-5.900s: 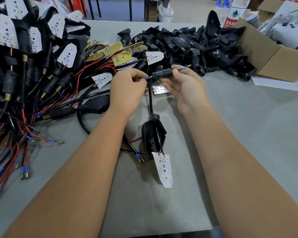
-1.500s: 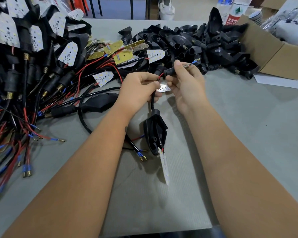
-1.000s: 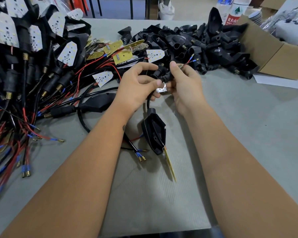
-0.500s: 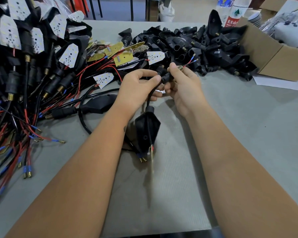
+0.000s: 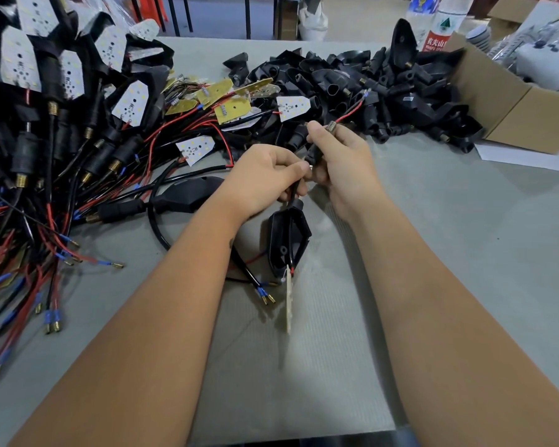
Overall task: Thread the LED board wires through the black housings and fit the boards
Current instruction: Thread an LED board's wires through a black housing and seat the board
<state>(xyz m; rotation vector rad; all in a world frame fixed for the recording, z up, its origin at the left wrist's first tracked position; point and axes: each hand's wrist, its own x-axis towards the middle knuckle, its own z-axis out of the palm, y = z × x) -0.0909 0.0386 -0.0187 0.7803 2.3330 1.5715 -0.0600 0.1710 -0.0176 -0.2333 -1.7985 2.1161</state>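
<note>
Above the grey table, both hands meet at the middle of the view, each curled round one part of a single wire assembly. The left hand pinches the black sleeved wire between thumb and curled fingers, just above the point where it enters the neck of a black housing. The right hand grips a small black stem piece threaded on the same wire, its thumb laid along the piece and its fingers wrapped behind. A red wire with a blue terminal sticks out past the right thumb tip, pointing up and away. The housing hangs below the two hands with its open side turned to the camera, and thin red and black leads run through it. An LED board dangles from those leads under the housing, seen nearly edge-on, outside the housing rather than seated in it. To the left lies a heap of assembled lamps with wires; beyond the hands sits a pile of empty black housings beside a cardboard box.
</note>
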